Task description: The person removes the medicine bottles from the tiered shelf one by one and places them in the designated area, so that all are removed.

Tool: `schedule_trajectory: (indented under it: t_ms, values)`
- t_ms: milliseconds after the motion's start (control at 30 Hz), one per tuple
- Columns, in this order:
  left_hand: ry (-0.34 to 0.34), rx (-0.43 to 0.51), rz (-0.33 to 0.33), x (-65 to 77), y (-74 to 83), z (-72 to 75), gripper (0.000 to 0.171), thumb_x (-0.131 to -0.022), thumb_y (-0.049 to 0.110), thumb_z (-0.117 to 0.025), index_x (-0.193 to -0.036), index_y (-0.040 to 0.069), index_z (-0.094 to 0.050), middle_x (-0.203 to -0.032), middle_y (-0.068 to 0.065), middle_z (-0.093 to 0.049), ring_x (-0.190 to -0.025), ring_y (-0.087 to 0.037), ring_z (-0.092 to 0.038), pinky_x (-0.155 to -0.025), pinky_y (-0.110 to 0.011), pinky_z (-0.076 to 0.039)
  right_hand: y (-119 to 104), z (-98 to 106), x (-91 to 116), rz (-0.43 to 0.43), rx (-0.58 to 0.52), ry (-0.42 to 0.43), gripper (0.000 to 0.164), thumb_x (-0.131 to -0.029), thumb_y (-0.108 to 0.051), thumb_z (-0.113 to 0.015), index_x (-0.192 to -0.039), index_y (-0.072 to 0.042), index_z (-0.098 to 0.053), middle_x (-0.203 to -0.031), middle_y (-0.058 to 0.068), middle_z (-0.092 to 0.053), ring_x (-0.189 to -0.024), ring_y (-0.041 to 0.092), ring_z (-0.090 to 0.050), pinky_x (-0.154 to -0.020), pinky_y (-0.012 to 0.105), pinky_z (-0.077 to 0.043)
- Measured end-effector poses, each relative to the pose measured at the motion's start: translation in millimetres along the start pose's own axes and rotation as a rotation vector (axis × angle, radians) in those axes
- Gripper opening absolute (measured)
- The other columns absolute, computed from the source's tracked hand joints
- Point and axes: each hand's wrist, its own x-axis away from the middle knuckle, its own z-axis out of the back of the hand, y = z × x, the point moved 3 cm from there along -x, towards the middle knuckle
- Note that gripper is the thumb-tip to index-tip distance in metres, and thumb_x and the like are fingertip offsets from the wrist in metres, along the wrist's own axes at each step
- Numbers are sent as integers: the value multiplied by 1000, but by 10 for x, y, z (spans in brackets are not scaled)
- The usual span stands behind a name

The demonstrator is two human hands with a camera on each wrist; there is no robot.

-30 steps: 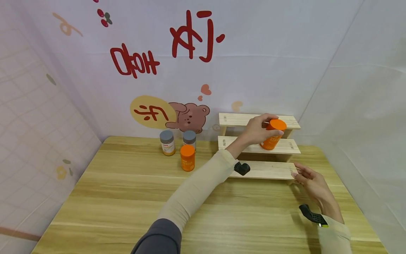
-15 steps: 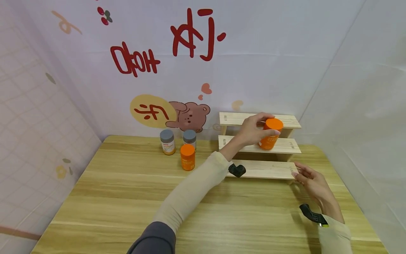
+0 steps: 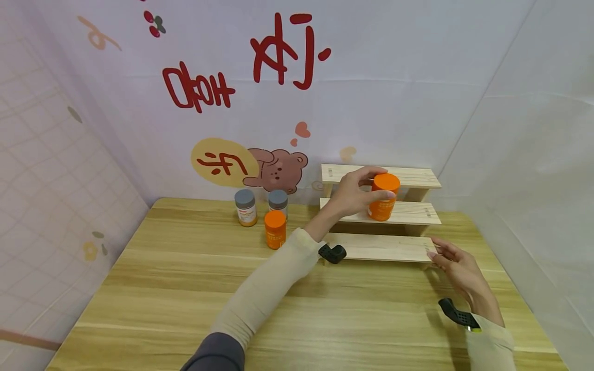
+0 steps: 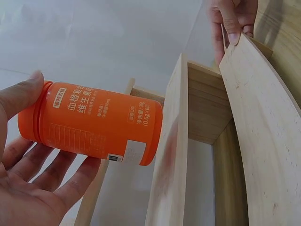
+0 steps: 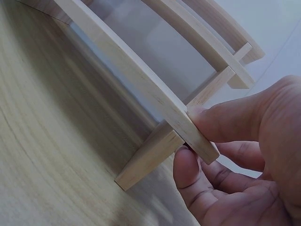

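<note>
My left hand (image 3: 353, 197) grips an orange jar (image 3: 383, 200) by its upper part, thumb on one side and fingers on the other. The jar is at the middle board (image 3: 414, 211) of a three-step wooden rack (image 3: 380, 247). In the left wrist view its base is close to that board (image 4: 170, 174); whether they touch I cannot tell. At the rack's lowest step, my right hand (image 3: 461, 273) pinches the right end of the board (image 5: 188, 134) between thumb and fingers. White print covers the jar's side (image 4: 94, 122).
A second orange jar (image 3: 276, 230) stands on the wooden table (image 3: 185, 299), left of the rack. Behind it are two grey-lidded jars (image 3: 245, 208), one partly hidden by it. A printed cloth wall (image 3: 394, 103) rises directly behind the rack.
My left hand has shifted left along the middle board, carrying the orange jar with it. The right hand keeps its place on the lowest board.
</note>
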Motion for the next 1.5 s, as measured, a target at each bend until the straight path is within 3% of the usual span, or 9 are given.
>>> schedule_trajectory:
  t_ms: [600, 1033, 1500]
  values:
    - [57, 77, -39, 256, 37, 310, 55, -91, 19, -80, -142, 13, -60, -132, -7, -68, -116, -18, -67, -94, -25, -57, -2, -10, 9, 17, 3, 6, 74, -104, -35, -61, -161, -2, -27, -122, -9, -50, -100, -10, -59, -86, 16, -56]
    - [108, 121, -3, 533, -38, 601, 54, -92, 20, -79, -143, 16, -59, -133, -6, -68, -117, -25, -67, -93, -30, -58, 17, -14, 11, -11, 4, -6, 75, -104, -36, -61, -163, -5, -25, -130, -1, -46, -101, -12, -57, -87, 17, -57]
    - [203, 94, -30, 813, -88, 959, 52, -91, 14, -79, -140, 14, -62, -131, -5, -69, -116, -21, -67, -99, -37, -57, 21, 5, -11, 6, -7, -6, 75, -104, -35, -61, -162, -3, -26, -123, -9, -51, -101, -9, -60, -87, 19, -57]
